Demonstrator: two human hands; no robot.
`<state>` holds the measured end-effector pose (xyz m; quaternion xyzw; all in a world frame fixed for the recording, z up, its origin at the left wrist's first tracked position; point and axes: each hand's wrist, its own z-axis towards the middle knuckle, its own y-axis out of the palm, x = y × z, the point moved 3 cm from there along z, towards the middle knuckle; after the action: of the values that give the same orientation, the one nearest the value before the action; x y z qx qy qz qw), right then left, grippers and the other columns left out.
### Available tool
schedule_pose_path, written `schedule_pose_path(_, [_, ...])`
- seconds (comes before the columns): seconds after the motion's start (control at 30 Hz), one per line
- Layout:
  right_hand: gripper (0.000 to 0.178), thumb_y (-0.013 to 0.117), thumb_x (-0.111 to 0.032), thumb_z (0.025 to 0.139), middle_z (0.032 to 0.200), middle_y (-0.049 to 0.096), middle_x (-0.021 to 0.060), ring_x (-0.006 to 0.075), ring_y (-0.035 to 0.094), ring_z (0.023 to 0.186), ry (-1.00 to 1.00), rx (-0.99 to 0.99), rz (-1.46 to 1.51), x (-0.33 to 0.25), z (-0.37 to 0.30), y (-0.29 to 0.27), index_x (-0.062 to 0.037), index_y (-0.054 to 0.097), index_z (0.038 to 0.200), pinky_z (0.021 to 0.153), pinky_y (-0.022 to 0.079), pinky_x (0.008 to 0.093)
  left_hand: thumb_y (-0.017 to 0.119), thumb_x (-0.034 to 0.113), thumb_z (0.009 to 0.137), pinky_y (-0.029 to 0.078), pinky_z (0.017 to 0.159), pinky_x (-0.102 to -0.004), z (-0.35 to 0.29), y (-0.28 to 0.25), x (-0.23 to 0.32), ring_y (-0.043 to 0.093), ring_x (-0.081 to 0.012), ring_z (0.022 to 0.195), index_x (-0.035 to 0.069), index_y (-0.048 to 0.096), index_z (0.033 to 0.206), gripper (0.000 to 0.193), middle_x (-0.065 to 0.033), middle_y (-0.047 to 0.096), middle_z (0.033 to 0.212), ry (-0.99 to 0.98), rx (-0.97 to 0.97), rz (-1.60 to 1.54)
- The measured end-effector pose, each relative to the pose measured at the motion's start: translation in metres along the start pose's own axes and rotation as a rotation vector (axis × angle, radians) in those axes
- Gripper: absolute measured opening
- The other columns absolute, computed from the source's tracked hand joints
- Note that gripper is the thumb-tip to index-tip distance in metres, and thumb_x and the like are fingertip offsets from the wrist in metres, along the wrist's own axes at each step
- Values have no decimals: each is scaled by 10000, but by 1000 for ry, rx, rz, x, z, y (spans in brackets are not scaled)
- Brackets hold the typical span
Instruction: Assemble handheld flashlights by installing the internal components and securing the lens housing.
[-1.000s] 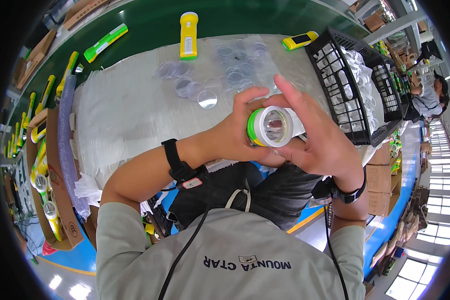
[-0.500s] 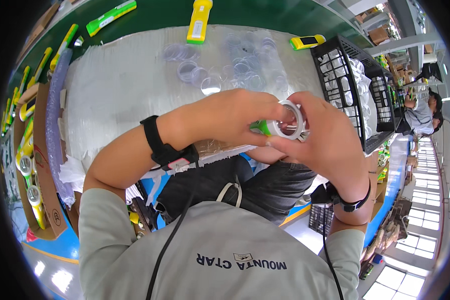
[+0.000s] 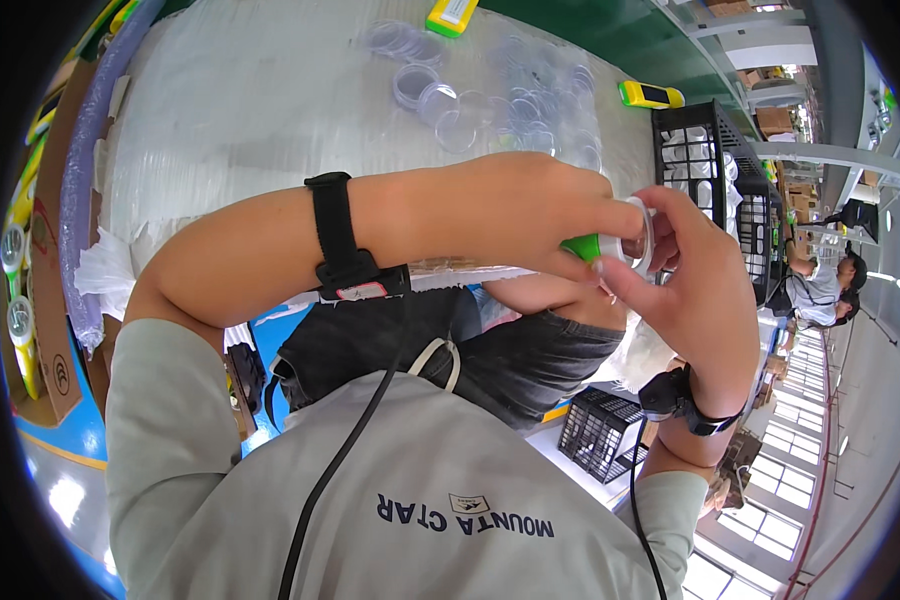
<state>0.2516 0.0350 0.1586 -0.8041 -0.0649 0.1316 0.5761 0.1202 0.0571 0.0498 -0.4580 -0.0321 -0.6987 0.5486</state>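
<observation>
Both hands (image 3: pixel 560 212) grip a green-and-white flashlight (image 3: pixel 583 246) near a black crate (image 3: pixel 684 118).

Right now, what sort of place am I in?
Likely a factory workshop: clear round plastic discs on a pale worktable, a black plastic lattice crate of white parts, a brown cardboard box of yellow-and-green flashlights.

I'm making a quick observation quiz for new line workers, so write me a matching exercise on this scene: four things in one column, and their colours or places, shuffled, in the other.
Things:
1. Clear discs
2. Held flashlight
3. Long strip
4. Wrist straps

Colours and places:
A. Black, one on each arm
B. Green and white, between the left hand and right hand
C. Overlapping on the table, beyond the hands
D. Purple, along the table's left side

Pairs: 1-C, 2-B, 3-D, 4-A
</observation>
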Motion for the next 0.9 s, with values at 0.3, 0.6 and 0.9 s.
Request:
schedule_pose_path(0.3, [583,764,-227,685,1013,598,148,319,607,859,244,-138,-190,-16,-2,-5,-46,517,1181,691,482,361,719,214,752,503,670,-378,1,-1,-1,616,-297,830,146,578,1075,359,-62,577,950,58,-43,-102])
schedule_pose_path(0.6, [587,789,-228,649,869,585,110,235,550,688,-296,175,-143,2,-3,6,-22,547,1142,622,456,319,715,202,741,514,673,-369,0,-1,7,620,-283,803,158,590,1089,373,-52,547,949,-28,-43,-75])
schedule_pose_path(0.9, [550,754,-445,670,736,581,67,251,561,600,-417,300,-265,9,7,12,-43,573,1000,544,423,350,737,179,722,513,679,-372,1,0,6,619,-288,792,172,571,1121,432,-69,544,945,-40,-87,-89])
